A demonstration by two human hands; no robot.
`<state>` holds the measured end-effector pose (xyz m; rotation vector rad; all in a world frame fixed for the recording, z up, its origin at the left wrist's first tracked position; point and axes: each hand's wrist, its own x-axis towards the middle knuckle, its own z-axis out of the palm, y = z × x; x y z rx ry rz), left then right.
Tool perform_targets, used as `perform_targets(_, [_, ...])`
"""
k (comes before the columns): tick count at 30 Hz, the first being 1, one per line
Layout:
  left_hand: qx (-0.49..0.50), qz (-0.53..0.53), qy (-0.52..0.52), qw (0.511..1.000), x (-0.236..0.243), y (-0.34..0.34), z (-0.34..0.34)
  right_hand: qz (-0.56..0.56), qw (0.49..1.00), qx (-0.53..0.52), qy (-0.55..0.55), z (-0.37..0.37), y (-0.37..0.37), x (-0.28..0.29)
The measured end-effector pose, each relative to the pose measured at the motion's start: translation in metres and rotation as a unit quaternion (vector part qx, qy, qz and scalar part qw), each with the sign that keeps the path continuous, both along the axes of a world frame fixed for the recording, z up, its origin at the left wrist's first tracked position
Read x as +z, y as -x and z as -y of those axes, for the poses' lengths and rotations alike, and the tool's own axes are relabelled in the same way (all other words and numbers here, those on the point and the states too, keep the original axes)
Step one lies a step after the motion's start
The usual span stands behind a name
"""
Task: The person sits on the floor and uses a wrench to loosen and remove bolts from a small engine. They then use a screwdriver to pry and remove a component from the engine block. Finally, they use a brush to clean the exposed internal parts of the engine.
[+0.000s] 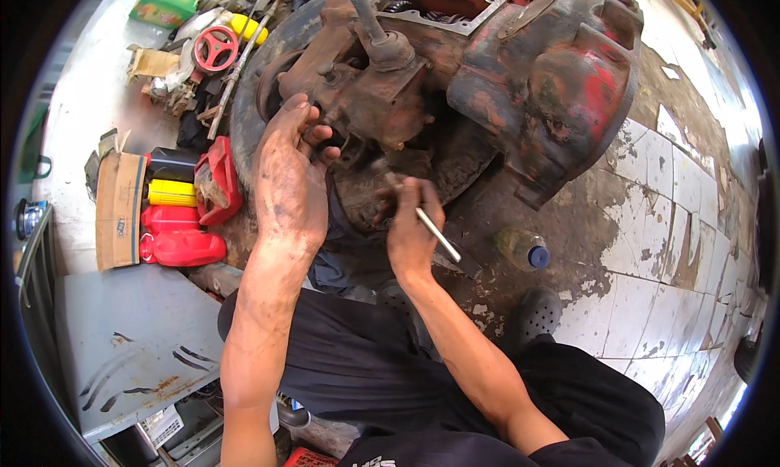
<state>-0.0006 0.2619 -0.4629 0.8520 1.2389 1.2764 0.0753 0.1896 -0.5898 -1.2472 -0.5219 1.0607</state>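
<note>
In front of me stands a greasy gearbox housing (544,85) with worn red paint, its top opening showing gears. A rod (357,8) rises from the brown cover part (374,101) on its near side. My left hand (291,175), dirty with grease, is raised palm inward beside that cover. Its fingers are loosely bent and apart, with nothing seen in them. My right hand (416,227) is closed around a slim tool with a silvery rod handle (439,236). The tool's upper end points into the shadowed gap under the cover, blurred, so its kind is unclear.
Right of my right hand, a clear bottle (520,249) with a blue cap is on the stained floor. Red jugs (183,248) and a cardboard box (120,207) stand left. A grey metal panel (138,337) lies nearer; loose parts and a red handwheel (215,49) are farther off.
</note>
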Motion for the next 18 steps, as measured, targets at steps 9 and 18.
perform_targets(9, [-0.004, -0.017, 0.012, 1.000, -0.002, 0.001, 0.000, -0.197, 0.979, 0.016, -0.052, -0.013, -0.040, -0.018])
perform_targets(18, [-0.006, 0.004, 0.021, 1.000, -0.001, -0.018, -0.002, -0.230, 0.962, 0.146, -0.010, -0.002, -0.026, -0.006])
